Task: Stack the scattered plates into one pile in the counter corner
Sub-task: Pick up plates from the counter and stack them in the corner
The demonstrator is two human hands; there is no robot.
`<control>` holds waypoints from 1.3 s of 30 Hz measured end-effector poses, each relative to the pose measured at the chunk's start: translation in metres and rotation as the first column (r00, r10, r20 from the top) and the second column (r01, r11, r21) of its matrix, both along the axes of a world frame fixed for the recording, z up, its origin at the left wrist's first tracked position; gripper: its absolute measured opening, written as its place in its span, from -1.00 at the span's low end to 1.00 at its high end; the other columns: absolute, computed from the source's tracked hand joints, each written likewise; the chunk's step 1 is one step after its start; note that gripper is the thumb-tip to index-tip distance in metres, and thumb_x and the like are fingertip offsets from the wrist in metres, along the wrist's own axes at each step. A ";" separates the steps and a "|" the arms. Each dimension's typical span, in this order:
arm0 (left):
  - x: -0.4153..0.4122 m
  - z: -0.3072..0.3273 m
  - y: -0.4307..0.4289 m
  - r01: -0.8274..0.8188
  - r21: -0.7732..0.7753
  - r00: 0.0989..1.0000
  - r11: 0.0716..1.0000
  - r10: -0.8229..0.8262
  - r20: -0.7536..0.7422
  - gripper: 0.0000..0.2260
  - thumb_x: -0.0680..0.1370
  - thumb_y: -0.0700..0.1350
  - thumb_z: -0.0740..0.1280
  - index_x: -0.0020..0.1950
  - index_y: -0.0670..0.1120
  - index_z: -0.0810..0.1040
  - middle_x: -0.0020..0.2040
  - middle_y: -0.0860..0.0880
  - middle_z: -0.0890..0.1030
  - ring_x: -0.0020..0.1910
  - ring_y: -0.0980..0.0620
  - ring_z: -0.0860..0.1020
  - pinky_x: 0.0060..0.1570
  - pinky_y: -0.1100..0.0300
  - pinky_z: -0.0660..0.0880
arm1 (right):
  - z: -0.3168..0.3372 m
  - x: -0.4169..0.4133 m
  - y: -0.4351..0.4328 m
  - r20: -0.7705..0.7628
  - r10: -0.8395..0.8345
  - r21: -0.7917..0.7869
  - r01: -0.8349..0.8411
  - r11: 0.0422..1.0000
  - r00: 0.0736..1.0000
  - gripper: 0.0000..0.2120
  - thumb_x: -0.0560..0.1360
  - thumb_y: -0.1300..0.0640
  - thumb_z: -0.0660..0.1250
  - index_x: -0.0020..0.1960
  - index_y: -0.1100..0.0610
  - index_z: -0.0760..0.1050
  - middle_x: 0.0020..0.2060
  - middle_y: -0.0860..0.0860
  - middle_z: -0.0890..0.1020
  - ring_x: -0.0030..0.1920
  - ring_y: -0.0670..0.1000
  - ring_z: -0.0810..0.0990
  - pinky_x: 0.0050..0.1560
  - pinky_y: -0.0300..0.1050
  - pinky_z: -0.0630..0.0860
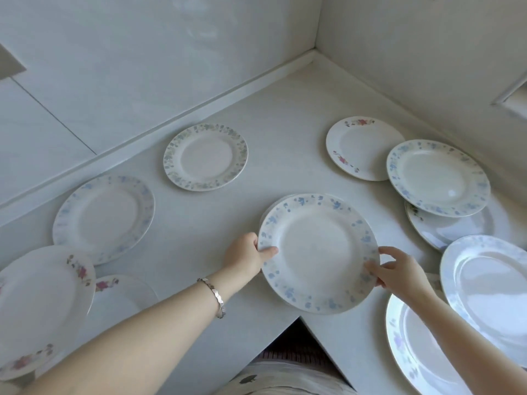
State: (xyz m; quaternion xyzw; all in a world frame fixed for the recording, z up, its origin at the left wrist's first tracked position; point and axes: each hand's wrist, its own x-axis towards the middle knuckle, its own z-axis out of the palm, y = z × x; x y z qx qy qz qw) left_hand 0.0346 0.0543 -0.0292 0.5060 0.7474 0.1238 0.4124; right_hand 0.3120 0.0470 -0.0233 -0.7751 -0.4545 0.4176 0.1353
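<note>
A white plate with a blue flower rim (316, 252) lies in the middle of the white L-shaped counter (273, 129), with another plate's edge showing under its far left side. My left hand (246, 256) grips its left rim, thumb on top. My right hand (396, 270) pinches its right rim. Other plates lie scattered: a green-blue rimmed plate (206, 157), a pale blue plate (104, 218), and a red-flowered plate (363, 148). The counter corner (313, 57) is at the top right.
At right, a blue-rimmed plate (437, 178) overlaps another plate (456, 226); two large plates (490, 289) sit near the front right. Red-flowered plates (42, 306) overlap at the left. The counter's inner edge (301, 317) drops off just below the held plate.
</note>
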 end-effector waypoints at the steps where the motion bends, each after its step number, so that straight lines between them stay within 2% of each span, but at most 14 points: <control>1: 0.005 -0.002 0.002 0.012 -0.023 1.000 1.000 -0.013 -0.029 -0.62 0.45 0.06 0.38 -0.36 -0.04 0.23 -0.43 0.07 0.44 -0.49 0.12 0.39 -0.56 0.31 0.23 | -0.003 0.004 -0.002 0.014 0.005 -0.014 -0.005 1.000 1.000 -0.64 0.43 0.14 0.37 0.21 0.12 0.48 -0.53 -0.11 0.63 -0.40 -0.01 0.59 -0.29 -0.15 0.47; 3: 0.010 -0.007 0.005 0.043 -0.073 0.995 0.996 -0.049 -0.088 -0.63 0.47 0.08 0.35 -0.36 -0.02 0.24 -0.40 0.06 0.45 -0.43 0.07 0.41 -0.49 0.23 0.22 | -0.010 0.007 -0.005 0.036 0.022 -0.052 -0.020 0.998 0.999 -0.64 0.44 0.11 0.36 0.22 0.12 0.47 -0.55 -0.10 0.62 -0.37 -0.01 0.60 -0.28 -0.15 0.47; 8: 0.009 -0.020 0.004 0.081 -0.136 0.985 0.987 -0.100 -0.140 -0.69 0.49 0.11 0.30 -0.32 0.00 0.28 -0.31 0.05 0.49 -0.26 -0.02 0.50 -0.45 0.22 0.25 | -0.019 0.003 -0.003 0.086 0.081 -0.074 -0.075 0.994 0.993 -0.64 0.47 0.06 0.30 0.26 0.05 0.40 -0.39 -0.05 0.65 -0.20 0.04 0.61 -0.33 -0.20 0.39; 11: 0.010 -0.023 0.007 0.130 -0.143 0.967 0.981 -0.157 -0.200 -0.73 0.50 0.15 0.25 -0.11 -0.06 0.44 -0.10 -0.01 0.60 -0.13 -0.05 0.58 -0.31 0.18 0.38 | -0.018 0.003 0.002 0.171 0.146 -0.077 -0.135 0.988 0.974 -0.61 0.49 0.04 0.26 0.30 0.04 0.38 -0.41 -0.07 0.61 -0.21 0.04 0.57 -0.30 -0.16 0.41; 15: 0.021 -0.020 0.012 0.142 -0.137 0.946 0.980 -0.176 -0.273 -0.68 0.55 0.11 0.22 0.09 -0.13 0.43 0.09 -0.10 0.59 0.05 -0.13 0.57 -0.15 0.16 0.40 | -0.017 0.002 0.007 0.241 0.169 -0.093 -0.151 0.984 0.956 -0.57 0.49 -0.02 0.25 0.34 0.02 0.37 -0.34 -0.10 0.57 -0.16 0.05 0.54 -0.26 -0.15 0.39; 19: 0.030 -0.019 0.005 0.009 -0.063 0.993 0.998 -0.016 -0.114 -0.70 0.58 -0.08 0.19 0.24 -0.21 0.40 0.21 -0.17 0.47 0.10 -0.15 0.53 -0.02 0.07 0.51 | -0.022 -0.008 0.004 0.126 0.001 -0.002 -0.001 1.000 0.992 -0.61 0.49 0.10 0.28 0.30 0.11 0.44 -0.15 0.04 0.54 -0.20 0.04 0.47 -0.28 -0.17 0.34; 23: 0.029 -0.024 -0.004 -0.052 -0.083 0.998 0.995 0.055 0.030 -0.65 0.58 -0.20 0.15 0.38 -0.14 0.35 0.26 -0.20 0.36 0.12 -0.18 0.51 0.08 0.06 0.53 | -0.026 -0.015 0.004 -0.020 -0.177 0.017 0.178 0.984 0.984 -0.63 0.45 0.25 0.27 0.25 0.13 0.48 -0.36 0.01 0.52 -0.32 0.06 0.48 -0.37 -0.17 0.35; 26: 0.025 -0.029 -0.001 -0.065 -0.071 0.989 0.995 0.074 0.126 -0.64 0.54 -0.22 0.16 0.34 -0.11 0.40 0.25 -0.18 0.45 0.13 -0.13 0.54 0.12 -0.04 0.55 | -0.026 -0.016 0.006 -0.043 -0.243 0.009 0.243 0.970 0.969 -0.66 0.42 0.31 0.26 0.17 0.13 0.53 -0.38 0.00 0.54 -0.36 0.02 0.49 -0.38 -0.19 0.34; 31: 0.022 -0.031 0.004 -0.048 -0.092 0.989 0.995 0.060 0.136 -0.62 0.50 -0.21 0.18 0.32 -0.07 0.42 0.22 -0.14 0.46 0.14 -0.11 0.53 0.17 -0.02 0.52 | -0.025 -0.017 0.007 -0.027 -0.237 0.006 0.237 0.971 0.971 -0.67 0.42 0.31 0.26 0.16 0.15 0.54 -0.35 0.01 0.56 -0.36 0.01 0.48 -0.37 -0.21 0.34; 33: 0.019 -0.031 0.007 -0.045 -0.073 0.991 0.996 0.054 0.124 -0.66 0.49 -0.19 0.19 0.26 -0.08 0.46 0.17 -0.14 0.51 0.11 -0.12 0.54 0.13 0.03 0.53 | -0.022 -0.018 0.010 0.033 -0.206 -0.020 0.207 0.978 0.978 -0.63 0.43 0.27 0.27 0.24 0.16 0.49 -0.09 0.11 0.59 -0.18 0.08 0.51 -0.22 -0.16 0.43; 35: 0.011 -0.030 0.017 -0.112 -0.044 0.991 0.993 0.114 0.071 -0.66 0.51 -0.18 0.21 0.28 -0.12 0.45 0.18 -0.15 0.52 0.11 -0.12 0.54 0.03 0.18 0.47 | -0.020 -0.023 0.015 0.144 -0.150 -0.001 0.152 0.988 0.978 -0.50 0.44 0.22 0.26 0.38 0.18 0.33 0.26 0.19 0.41 0.19 0.17 0.40 0.18 -0.01 0.40; 37: -0.008 -0.030 0.034 -0.278 -0.032 0.960 0.960 0.279 0.029 -0.59 0.52 -0.18 0.23 0.38 -0.17 0.36 0.27 -0.18 0.46 0.22 -0.15 0.49 0.03 0.19 0.40 | -0.013 -0.035 0.025 0.193 -0.090 0.083 0.076 0.994 0.977 -0.45 0.46 0.20 0.26 0.43 0.17 0.24 0.35 0.20 0.28 0.37 0.20 0.20 0.37 0.05 0.22; 38: -0.020 -0.032 0.046 -0.413 -0.069 0.906 0.908 0.418 0.065 -0.56 0.51 -0.18 0.26 0.38 -0.21 0.35 0.28 -0.21 0.47 0.23 -0.19 0.49 0.10 0.14 0.43 | -0.009 -0.043 0.032 0.194 -0.043 0.117 0.020 0.993 0.980 -0.47 0.46 0.18 0.26 0.41 0.16 0.27 0.34 0.19 0.29 0.37 0.19 0.19 0.38 0.04 0.20; 39: -0.033 -0.034 0.059 -0.565 -0.118 0.801 0.817 0.577 0.161 -0.59 0.49 -0.18 0.29 0.32 -0.25 0.39 0.21 -0.24 0.52 0.17 -0.20 0.52 0.11 0.08 0.46 | -0.007 -0.051 0.040 0.191 0.018 0.136 -0.044 0.990 0.982 -0.52 0.47 0.17 0.27 0.37 0.15 0.32 0.33 0.18 0.33 0.36 0.18 0.21 0.37 0.01 0.20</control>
